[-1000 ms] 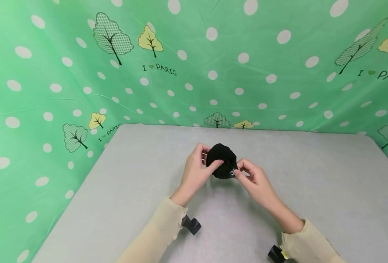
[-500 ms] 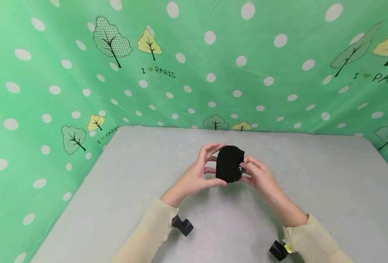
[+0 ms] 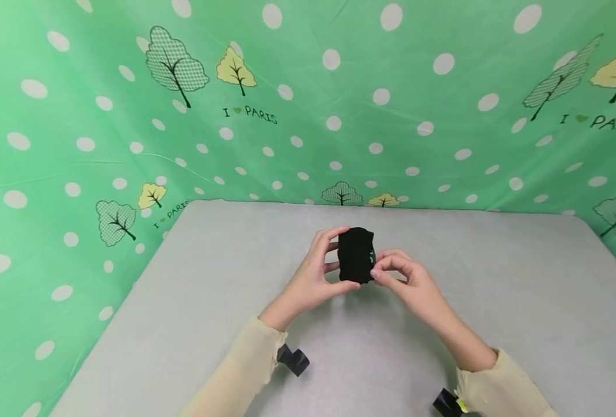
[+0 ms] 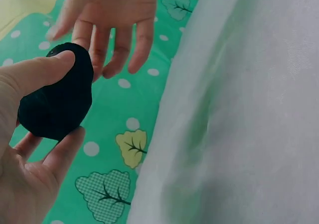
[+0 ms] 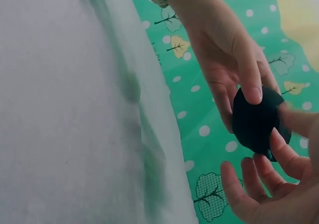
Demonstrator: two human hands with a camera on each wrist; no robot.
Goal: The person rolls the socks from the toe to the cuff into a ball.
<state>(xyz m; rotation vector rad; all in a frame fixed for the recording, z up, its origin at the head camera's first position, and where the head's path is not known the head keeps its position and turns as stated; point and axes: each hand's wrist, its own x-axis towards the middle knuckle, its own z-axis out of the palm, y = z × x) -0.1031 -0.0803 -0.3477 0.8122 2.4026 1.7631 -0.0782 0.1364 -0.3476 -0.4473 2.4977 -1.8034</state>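
A small, rounded black cloth item (image 3: 356, 255) is held up over the grey table, with a small pale bluish mark at its right edge; its exact kind does not show. My left hand (image 3: 310, 272) grips it from the left, thumb along the lower edge and fingers over the top and behind. In the left wrist view, the left thumb presses flat on the dark cloth (image 4: 67, 102). My right hand (image 3: 409, 284) is at the item's right edge, thumb and index fingertips close together there. The other right fingers (image 5: 239, 189) spread beside it in the right wrist view.
The grey table (image 3: 193, 301) stretches out beneath both hands. Behind it and to the left hangs a green dotted cloth (image 3: 287, 116) with printed trees. Black wrist cameras (image 3: 294, 360) sit at both cream sleeves.
The black item shifted right, then slightly back left, and turned so a plain, narrower side faces me. My left thumb moved from its face to the lower edge. The right hand's fingers shifted along its edge.
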